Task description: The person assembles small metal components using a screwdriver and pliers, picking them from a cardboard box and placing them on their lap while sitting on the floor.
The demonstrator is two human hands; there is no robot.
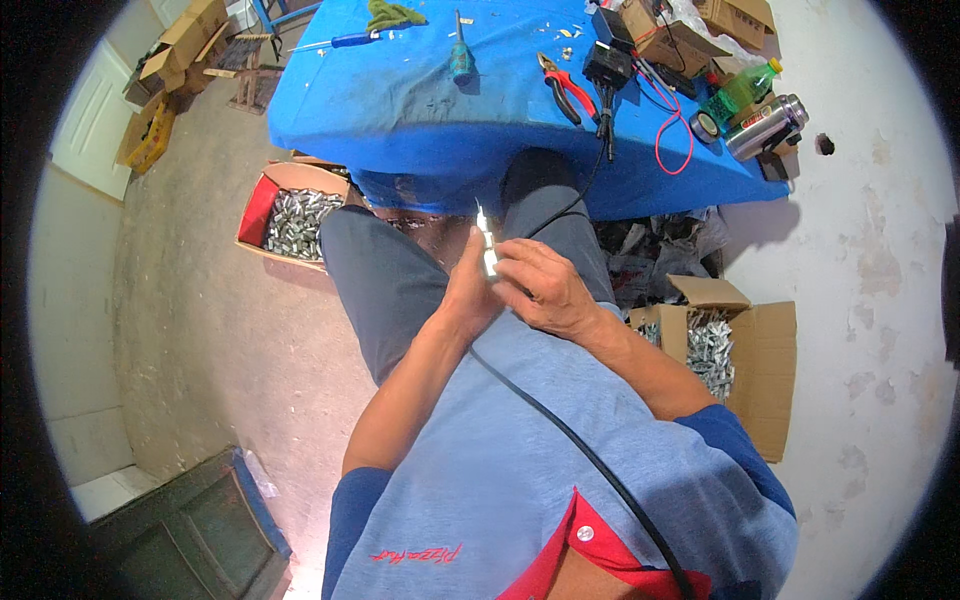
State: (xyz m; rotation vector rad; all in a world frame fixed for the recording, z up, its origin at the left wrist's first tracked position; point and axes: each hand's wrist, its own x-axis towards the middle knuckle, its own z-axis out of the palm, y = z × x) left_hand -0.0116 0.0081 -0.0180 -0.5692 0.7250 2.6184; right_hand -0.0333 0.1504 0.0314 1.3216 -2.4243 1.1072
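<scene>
Head view: a seated person in a grey-blue shirt works over their lap beside a low worktop draped in blue cloth (420, 110).
Left hand (470, 290): fingers drawn together, pinching the small bright metal piece (489, 252) from the left side.
Right hand (540, 288): fingers curled and closed on the same small piece from the right, fingertips meeting those of the other hand.
Small piece: held upright between both hands above the grey-trousered knees, just below the worktop's front edge; glare hides its exact shape.
Black cable (590, 455): runs from the lower edge across the shirt up to the hands, and a black lead continues over the right knee to a black box-shaped device (607, 62) on the cloth.
On the worktop: red-handled pliers (566, 88), a teal-handled screwdriver (460, 55), a blue-handled screwdriver (340, 41), a loop of red wire (672, 130), a roll of black tape (704, 126), a green plastic bottle (745, 88) and a steel flask (768, 126).
Floor, left: an open cardboard box with a red flap, full of small silver metal parts (295, 222).
Floor, right: a second open cardboard box of the same silver parts (712, 350), near the right elbow.
</scene>
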